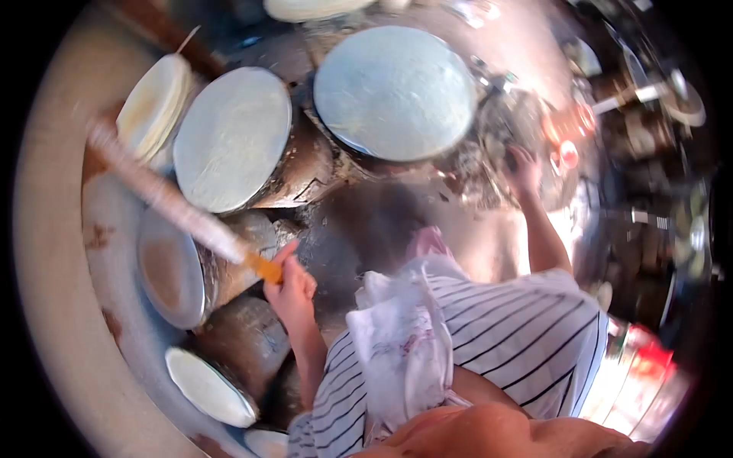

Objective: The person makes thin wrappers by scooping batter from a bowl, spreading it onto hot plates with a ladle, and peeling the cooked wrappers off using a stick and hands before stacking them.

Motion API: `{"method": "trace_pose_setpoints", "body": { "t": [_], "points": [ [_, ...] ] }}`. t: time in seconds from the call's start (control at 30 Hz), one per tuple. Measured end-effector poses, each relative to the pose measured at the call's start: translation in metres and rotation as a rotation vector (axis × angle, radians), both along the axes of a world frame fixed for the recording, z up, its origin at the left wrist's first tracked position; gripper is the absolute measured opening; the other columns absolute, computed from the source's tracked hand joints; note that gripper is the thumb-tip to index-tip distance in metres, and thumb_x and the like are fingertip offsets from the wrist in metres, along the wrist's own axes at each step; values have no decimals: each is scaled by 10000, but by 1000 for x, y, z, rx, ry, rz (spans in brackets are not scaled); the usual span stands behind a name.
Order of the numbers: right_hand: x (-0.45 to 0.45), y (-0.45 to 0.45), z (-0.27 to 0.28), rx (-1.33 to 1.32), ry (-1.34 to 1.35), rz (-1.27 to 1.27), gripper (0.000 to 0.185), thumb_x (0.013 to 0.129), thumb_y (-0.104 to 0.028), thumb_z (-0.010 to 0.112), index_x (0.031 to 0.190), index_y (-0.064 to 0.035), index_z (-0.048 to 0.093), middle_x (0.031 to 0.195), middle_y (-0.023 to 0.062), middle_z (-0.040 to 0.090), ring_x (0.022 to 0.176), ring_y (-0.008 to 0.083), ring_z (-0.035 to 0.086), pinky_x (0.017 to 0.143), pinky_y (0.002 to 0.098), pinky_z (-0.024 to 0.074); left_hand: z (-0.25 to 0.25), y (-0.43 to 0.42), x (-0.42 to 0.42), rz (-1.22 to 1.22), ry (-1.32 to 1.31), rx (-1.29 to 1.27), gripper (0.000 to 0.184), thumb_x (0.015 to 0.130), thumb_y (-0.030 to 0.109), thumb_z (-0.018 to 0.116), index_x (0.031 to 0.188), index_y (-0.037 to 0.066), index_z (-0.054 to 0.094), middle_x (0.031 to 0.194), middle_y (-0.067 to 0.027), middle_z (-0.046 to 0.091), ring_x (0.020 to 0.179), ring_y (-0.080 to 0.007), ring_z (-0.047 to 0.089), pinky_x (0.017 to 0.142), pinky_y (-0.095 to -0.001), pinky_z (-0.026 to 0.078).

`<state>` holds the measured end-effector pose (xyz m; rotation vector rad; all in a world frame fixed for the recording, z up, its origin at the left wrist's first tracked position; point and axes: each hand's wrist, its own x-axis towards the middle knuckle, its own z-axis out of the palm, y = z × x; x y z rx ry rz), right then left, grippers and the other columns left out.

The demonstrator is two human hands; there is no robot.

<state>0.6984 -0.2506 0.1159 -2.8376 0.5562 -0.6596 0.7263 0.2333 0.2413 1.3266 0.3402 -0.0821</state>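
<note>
My left hand [292, 288] is wrapped round the orange end of a long pale stick [179, 206], which reaches up and left, its far end blurred. Beneath and beside the stick are a round pan [169, 267] and a large pale round disc [233, 139] on a dark drum-like base. Over at the right, my right hand [522, 168] is on or just above a dark, cluttered round surface [489, 137]; its fingers are blurred, and anything in them cannot be made out. A larger pale disc [394, 93] lies to its upper left.
More pale round discs stand at the far left [155, 107], the lower left [211, 387] and the top edge [317, 6]. A curved wall [57, 229] borders the left side. An orange container [569, 122] and blurred clutter are at the right.
</note>
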Motion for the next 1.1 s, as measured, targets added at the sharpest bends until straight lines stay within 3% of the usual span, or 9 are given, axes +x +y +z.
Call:
{"method": "trace_pose_setpoints", "body": {
  "t": [0.1,0.2,0.33,0.43,0.6,0.7,0.8,0.87,1.1],
  "points": [
    [21,-83,-74,-156,184,75,397,791,-154,600,1184,-98,585,1237,72,573,1060,252,561,933,364,434,-2,-49,20,-146,127,200,237,944,226,550,1063,58,666,561,59,459,483,-26,429,420,-202,321],
    [31,-81,-40,-147,-4,462,400,883,-165,576,1257,-33,521,1323,141,490,1094,250,554,883,401,494,-7,-75,12,-120,31,399,243,907,310,598,1025,120,692,684,21,612,559,-63,524,510,-236,422],
    [114,142,-17,1198,393,1021,611,886,-350,565,1328,40,404,1337,183,457,1182,296,482,958,392,408,-39,-71,-25,-115,143,444,247,846,294,651,896,54,682,760,-98,669,645,-231,647,590,-323,501],
    [83,335,115,1014,904,1931,389,933,-212,442,1210,53,504,1200,157,561,1116,256,516,991,361,373,-26,-40,-73,-17,207,194,260,823,302,674,878,47,684,752,-94,673,696,-258,650,659,-336,511],
    [13,484,81,1437,1140,1541,271,975,-240,434,985,-7,572,748,56,575,657,138,555,629,271,485,-54,117,-202,109,-83,852,501,719,318,747,1129,58,624,1081,-180,620,998,-318,593,844,-391,474],
    [-1,552,31,1407,1176,1485,260,981,-235,438,1041,-19,571,605,-35,367,466,47,361,413,198,326,-39,224,-287,782,494,1235,458,658,157,720,1094,62,616,967,-151,629,928,-321,600,831,-407,487],
    [-19,597,40,1176,1179,1496,275,980,-248,458,1089,-30,588,637,-46,374,461,35,346,417,190,300,-61,325,-332,853,636,1270,408,712,107,620,1120,106,618,1050,-104,619,985,-303,564,885,-421,459],
    [-26,614,56,1141,1148,1520,294,987,-247,444,1089,0,567,641,-43,380,470,37,366,429,194,310,-63,348,-336,782,541,1706,449,719,102,608,1164,152,608,1154,-51,574,1105,-270,492,953,-404,412],
    [25,714,65,1045,1055,1596,190,969,-174,475,973,-45,614,576,-46,423,430,28,372,401,194,288,-93,426,-319,604,558,1659,452,686,128,659,1133,185,625,1162,-9,548,1169,-261,444,975,-412,387]
  ]
}}
